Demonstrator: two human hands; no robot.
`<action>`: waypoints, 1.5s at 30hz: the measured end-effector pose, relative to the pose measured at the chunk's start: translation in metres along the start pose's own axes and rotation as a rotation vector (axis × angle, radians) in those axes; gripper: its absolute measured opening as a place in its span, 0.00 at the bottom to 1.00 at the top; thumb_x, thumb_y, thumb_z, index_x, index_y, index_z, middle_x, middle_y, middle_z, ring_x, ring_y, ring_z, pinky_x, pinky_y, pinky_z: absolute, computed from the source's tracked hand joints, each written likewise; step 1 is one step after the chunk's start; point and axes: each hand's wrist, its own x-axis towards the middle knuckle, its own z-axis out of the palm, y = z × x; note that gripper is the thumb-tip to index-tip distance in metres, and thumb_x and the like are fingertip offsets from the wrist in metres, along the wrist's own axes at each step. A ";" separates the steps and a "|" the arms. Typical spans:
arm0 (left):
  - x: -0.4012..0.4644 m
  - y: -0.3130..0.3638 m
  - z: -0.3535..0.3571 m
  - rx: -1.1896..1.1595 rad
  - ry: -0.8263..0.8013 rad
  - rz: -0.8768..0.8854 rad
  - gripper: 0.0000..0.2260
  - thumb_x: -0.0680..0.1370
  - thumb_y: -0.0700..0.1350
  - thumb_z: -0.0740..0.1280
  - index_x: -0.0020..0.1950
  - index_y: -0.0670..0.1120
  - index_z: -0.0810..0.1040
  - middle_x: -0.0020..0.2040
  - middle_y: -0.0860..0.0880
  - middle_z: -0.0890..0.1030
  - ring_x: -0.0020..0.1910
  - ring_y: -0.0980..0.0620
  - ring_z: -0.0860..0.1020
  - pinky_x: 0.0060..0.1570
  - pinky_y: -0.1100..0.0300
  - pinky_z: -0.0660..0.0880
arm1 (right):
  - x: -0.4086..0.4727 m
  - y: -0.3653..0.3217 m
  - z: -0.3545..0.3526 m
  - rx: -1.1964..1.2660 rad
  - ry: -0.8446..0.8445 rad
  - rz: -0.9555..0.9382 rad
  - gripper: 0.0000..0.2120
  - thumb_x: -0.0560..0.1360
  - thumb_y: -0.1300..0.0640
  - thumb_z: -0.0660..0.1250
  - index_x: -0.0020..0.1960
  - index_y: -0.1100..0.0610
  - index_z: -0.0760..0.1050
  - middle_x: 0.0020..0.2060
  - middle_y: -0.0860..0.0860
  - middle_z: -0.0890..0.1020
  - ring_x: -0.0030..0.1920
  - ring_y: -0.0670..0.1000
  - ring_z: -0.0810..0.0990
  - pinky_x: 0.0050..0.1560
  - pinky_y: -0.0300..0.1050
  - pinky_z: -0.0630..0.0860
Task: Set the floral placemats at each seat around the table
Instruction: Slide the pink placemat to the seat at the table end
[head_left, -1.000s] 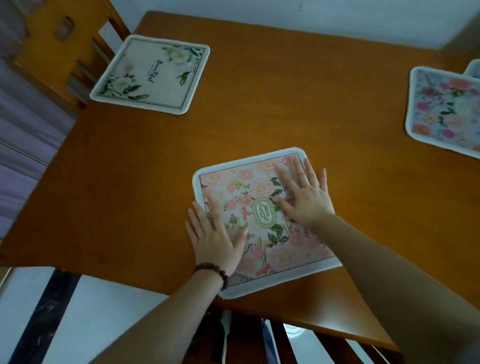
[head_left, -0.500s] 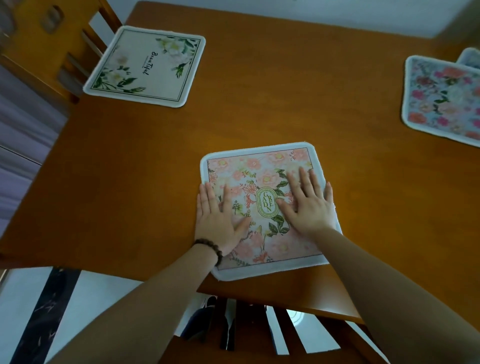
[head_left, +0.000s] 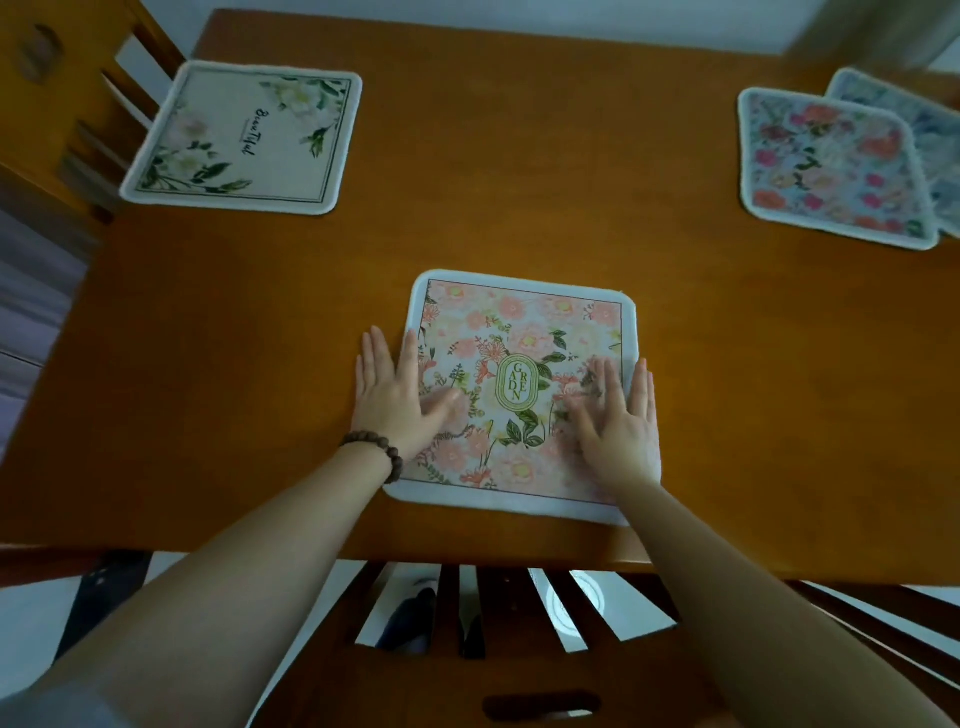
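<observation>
Both flat hands, left (head_left: 397, 397) and right (head_left: 621, 428), on pink placemat (head_left: 524, 332) (squared to the near table (head_left: 519, 156) edge).

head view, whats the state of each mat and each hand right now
pink placemat: flat, square to the near table edge
white placemat: flat, far left by a chair
red-flowered placemat: flat, overlapping a bluish placemat
left hand: open, on the pink mat's left edge
right hand: open, flat on the mat
</observation>
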 end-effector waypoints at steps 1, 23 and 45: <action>-0.006 -0.001 0.001 -0.001 -0.009 -0.017 0.42 0.73 0.73 0.48 0.78 0.51 0.37 0.77 0.39 0.36 0.76 0.43 0.35 0.74 0.47 0.39 | -0.002 0.003 -0.002 0.053 -0.004 0.045 0.36 0.76 0.32 0.53 0.78 0.44 0.47 0.78 0.49 0.40 0.77 0.51 0.40 0.75 0.56 0.51; -0.113 0.007 0.001 0.082 -0.403 -0.083 0.66 0.53 0.78 0.68 0.66 0.59 0.19 0.74 0.42 0.28 0.73 0.40 0.31 0.66 0.29 0.40 | -0.088 0.015 -0.029 -0.293 -0.468 0.087 0.70 0.55 0.28 0.74 0.73 0.45 0.23 0.73 0.63 0.30 0.74 0.64 0.31 0.73 0.59 0.40; -0.131 0.005 0.001 0.115 -0.290 -0.076 0.59 0.60 0.69 0.75 0.77 0.59 0.39 0.77 0.41 0.36 0.76 0.43 0.38 0.72 0.39 0.46 | -0.109 -0.002 -0.020 -0.389 -0.378 0.010 0.58 0.67 0.36 0.73 0.78 0.53 0.37 0.74 0.69 0.43 0.74 0.71 0.41 0.74 0.61 0.52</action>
